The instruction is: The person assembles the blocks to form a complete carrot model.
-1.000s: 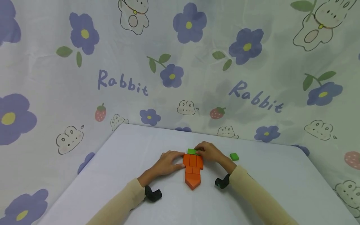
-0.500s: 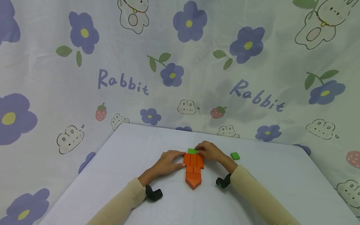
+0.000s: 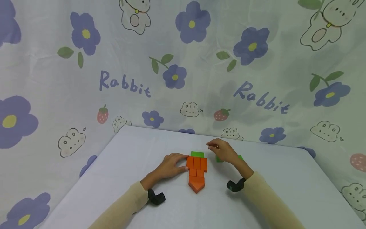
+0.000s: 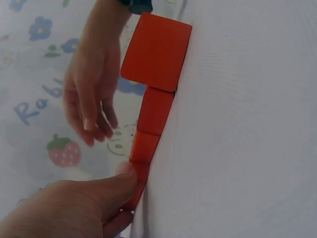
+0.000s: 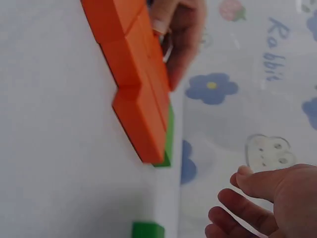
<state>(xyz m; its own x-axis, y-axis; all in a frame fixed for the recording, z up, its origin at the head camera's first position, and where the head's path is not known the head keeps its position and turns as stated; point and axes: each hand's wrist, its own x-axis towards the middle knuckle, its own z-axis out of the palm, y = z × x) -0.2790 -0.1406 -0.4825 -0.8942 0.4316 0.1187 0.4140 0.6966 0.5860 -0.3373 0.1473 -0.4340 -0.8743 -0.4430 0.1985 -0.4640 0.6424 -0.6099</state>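
Orange blocks (image 3: 196, 172) lie in a joined shape on the table, pointed at the near end and wider at the far end. A flat green piece (image 3: 197, 154) adjoins their far end. My left hand (image 3: 171, 166) rests at the left side of the wide row, thumb and index finger spread along its edge; the left wrist view shows the thumb (image 4: 126, 176) against an orange side. To the right of the shape my right hand (image 3: 224, 151) is raised, fingers loosely bent, holding nothing; its thumb and fingers stand apart in the right wrist view (image 5: 262, 201).
Two loose green blocks lie to the right: one green block (image 3: 218, 159) partly behind the right hand, another green block (image 3: 240, 157) beyond the wrist. A patterned curtain (image 3: 183, 63) hangs along the white table's (image 3: 137, 146) back edge. Black wrist devices (image 3: 236, 185) sit under the sleeves.
My right hand has let go of the green piece at the far end and moved right and up, uncovering that piece and part of a loose green block. The left hand stays put.
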